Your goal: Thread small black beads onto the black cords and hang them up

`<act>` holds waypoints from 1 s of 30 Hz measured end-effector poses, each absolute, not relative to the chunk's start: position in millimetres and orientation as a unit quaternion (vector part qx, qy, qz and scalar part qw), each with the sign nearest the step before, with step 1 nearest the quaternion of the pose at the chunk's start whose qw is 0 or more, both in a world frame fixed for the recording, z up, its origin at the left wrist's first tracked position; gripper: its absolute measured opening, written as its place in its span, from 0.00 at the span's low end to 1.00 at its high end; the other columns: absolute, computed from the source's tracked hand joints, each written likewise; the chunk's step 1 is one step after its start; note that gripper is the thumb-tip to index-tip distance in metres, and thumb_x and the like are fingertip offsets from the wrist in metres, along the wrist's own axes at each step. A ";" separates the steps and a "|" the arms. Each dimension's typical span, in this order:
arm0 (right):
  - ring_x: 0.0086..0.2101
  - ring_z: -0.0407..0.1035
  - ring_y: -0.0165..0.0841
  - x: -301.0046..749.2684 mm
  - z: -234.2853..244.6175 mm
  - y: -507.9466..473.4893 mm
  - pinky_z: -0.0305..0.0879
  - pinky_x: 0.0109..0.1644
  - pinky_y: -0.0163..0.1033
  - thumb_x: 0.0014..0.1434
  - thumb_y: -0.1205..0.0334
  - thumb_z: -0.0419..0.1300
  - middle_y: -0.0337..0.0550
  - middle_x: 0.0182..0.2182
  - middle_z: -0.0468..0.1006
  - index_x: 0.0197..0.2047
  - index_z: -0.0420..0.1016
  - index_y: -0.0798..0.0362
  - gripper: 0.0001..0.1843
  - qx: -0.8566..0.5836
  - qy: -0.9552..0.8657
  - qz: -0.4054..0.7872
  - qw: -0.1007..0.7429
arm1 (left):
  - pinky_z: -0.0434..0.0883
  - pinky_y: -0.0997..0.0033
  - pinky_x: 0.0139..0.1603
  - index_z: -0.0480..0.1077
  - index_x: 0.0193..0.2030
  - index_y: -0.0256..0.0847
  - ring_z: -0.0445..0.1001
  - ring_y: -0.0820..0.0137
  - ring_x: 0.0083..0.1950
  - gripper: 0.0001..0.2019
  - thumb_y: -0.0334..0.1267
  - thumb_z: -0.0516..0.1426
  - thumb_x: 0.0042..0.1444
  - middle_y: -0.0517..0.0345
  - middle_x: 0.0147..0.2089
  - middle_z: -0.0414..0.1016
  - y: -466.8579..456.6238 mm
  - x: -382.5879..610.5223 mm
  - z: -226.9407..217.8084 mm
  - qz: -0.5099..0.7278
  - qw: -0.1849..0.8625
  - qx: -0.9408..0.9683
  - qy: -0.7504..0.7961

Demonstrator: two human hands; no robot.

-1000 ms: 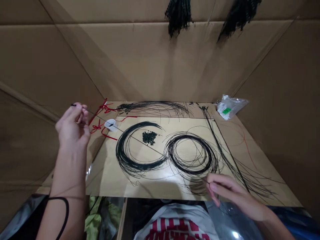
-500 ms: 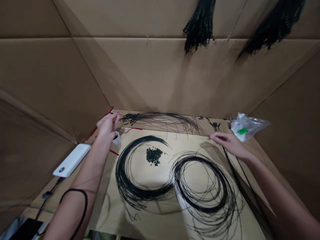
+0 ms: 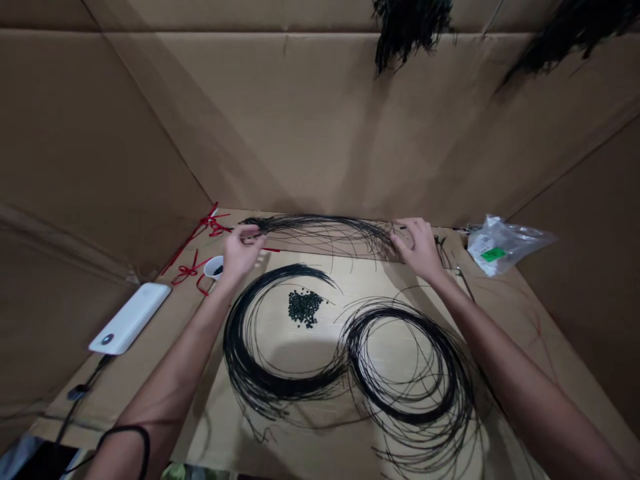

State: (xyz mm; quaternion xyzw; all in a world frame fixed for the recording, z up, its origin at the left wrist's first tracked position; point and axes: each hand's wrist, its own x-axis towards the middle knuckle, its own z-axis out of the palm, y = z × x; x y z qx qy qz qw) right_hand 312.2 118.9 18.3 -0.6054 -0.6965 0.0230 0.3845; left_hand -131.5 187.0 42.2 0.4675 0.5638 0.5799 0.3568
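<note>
Both arms reach to the far edge of a wooden board (image 3: 280, 363). My left hand (image 3: 239, 252) is closed in a pinch on the left end of a long sheaf of thin black cords (image 3: 320, 228) that lies along the back edge. My right hand (image 3: 419, 248) rests with curled fingers on the right end of that same sheaf. Nearer to me lie two large coils of black cord (image 3: 350, 353) in an S shape. A small heap of black beads (image 3: 304, 309) sits between the coils and the hands.
A small white cup (image 3: 214, 267) and red ribbons (image 3: 200, 230) lie left of my left hand. A white power bank (image 3: 129, 325) with a cable sits at the far left. A clear plastic bag with a green label (image 3: 503, 245) lies at the right. Cardboard walls enclose the space; black bundles (image 3: 407, 27) hang above.
My left hand moved right from above the cup to the sheaf's left end. My right hand moved left from near the bag onto the sheaf's right end. The view tilted down slightly.
</note>
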 end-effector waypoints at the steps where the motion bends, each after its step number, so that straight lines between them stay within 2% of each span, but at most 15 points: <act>1: 0.58 0.69 0.52 301.9 20.9 102.2 0.66 0.63 0.58 0.73 0.51 0.57 0.56 0.55 0.78 0.59 0.79 0.48 0.18 -0.591 -0.708 0.053 0.383 | 0.70 0.75 0.37 0.79 0.39 0.39 0.75 0.71 0.35 0.13 0.27 0.73 0.47 0.54 0.39 0.83 173.0 -128.1 41.6 0.507 0.337 0.580 0.541; 2: 0.55 0.71 0.51 290.6 22.9 85.8 0.67 0.61 0.57 0.74 0.52 0.57 0.54 0.52 0.80 0.55 0.81 0.48 0.15 -0.573 -0.721 0.091 0.378 | 0.69 0.74 0.38 0.81 0.39 0.40 0.75 0.69 0.35 0.08 0.31 0.71 0.52 0.53 0.39 0.83 160.6 -124.2 40.7 0.431 0.317 0.675 0.508; 4: 0.52 0.73 0.47 266.6 23.8 56.3 0.69 0.58 0.54 0.75 0.55 0.57 0.52 0.51 0.80 0.55 0.82 0.47 0.14 -0.535 -0.750 0.184 0.344 | 0.70 0.69 0.42 0.82 0.38 0.42 0.76 0.65 0.37 0.02 0.36 0.67 0.58 0.52 0.39 0.82 142.0 -116.1 37.4 0.283 0.281 0.811 0.428; 6: 0.51 0.73 0.45 244.9 19.8 33.5 0.69 0.57 0.53 0.76 0.56 0.58 0.50 0.49 0.81 0.52 0.83 0.48 0.13 -0.503 -0.774 0.240 0.301 | 0.71 0.64 0.48 0.82 0.39 0.44 0.77 0.60 0.43 0.04 0.36 0.64 0.61 0.51 0.41 0.81 132.5 -110.4 31.7 0.192 0.248 0.871 0.379; 9: 0.50 0.74 0.43 223.1 7.5 14.1 0.70 0.56 0.50 0.76 0.62 0.58 0.49 0.46 0.81 0.50 0.83 0.52 0.11 -0.489 -0.786 0.262 0.273 | 0.71 0.60 0.51 0.81 0.42 0.43 0.78 0.55 0.50 0.07 0.34 0.59 0.64 0.47 0.46 0.81 129.9 -109.5 20.8 0.132 0.183 0.897 0.380; 13: 0.49 0.74 0.41 211.0 -7.4 8.5 0.69 0.56 0.47 0.73 0.71 0.58 0.49 0.46 0.81 0.49 0.83 0.53 0.11 -0.524 -0.781 0.230 0.252 | 0.72 0.58 0.50 0.77 0.42 0.42 0.77 0.54 0.50 0.08 0.33 0.55 0.67 0.44 0.47 0.78 131.2 -115.7 9.0 0.081 0.104 0.913 0.386; 17: 0.47 0.74 0.40 205.4 -11.2 14.0 0.68 0.54 0.43 0.72 0.74 0.59 0.48 0.44 0.80 0.47 0.83 0.52 0.12 -0.561 -0.773 0.175 0.241 | 0.71 0.58 0.48 0.72 0.43 0.42 0.76 0.56 0.46 0.10 0.34 0.50 0.71 0.46 0.44 0.76 128.1 -118.5 0.7 0.089 0.085 0.906 0.405; 22: 0.46 0.73 0.40 203.2 -9.2 23.6 0.65 0.51 0.41 0.71 0.73 0.61 0.47 0.43 0.80 0.45 0.83 0.51 0.10 -0.578 -0.785 0.121 0.189 | 0.70 0.58 0.45 0.69 0.43 0.43 0.75 0.56 0.43 0.08 0.37 0.50 0.71 0.47 0.43 0.75 121.9 -121.5 0.7 0.136 0.086 0.882 0.443; 27: 0.45 0.73 0.39 203.3 -10.3 31.4 0.64 0.49 0.41 0.72 0.71 0.61 0.47 0.42 0.80 0.43 0.82 0.53 0.09 -0.565 -0.804 0.097 0.155 | 0.71 0.60 0.46 0.69 0.47 0.41 0.76 0.59 0.43 0.09 0.41 0.49 0.74 0.49 0.43 0.77 108.0 -129.0 23.7 0.258 0.109 0.838 0.469; 30: 0.45 0.72 0.40 203.2 -11.4 35.4 0.65 0.49 0.41 0.74 0.72 0.58 0.49 0.42 0.80 0.42 0.80 0.54 0.10 -0.552 -0.816 0.095 0.146 | 0.73 0.62 0.48 0.71 0.53 0.40 0.79 0.61 0.43 0.12 0.44 0.52 0.73 0.51 0.44 0.80 89.5 -135.1 45.4 0.310 0.127 0.817 0.469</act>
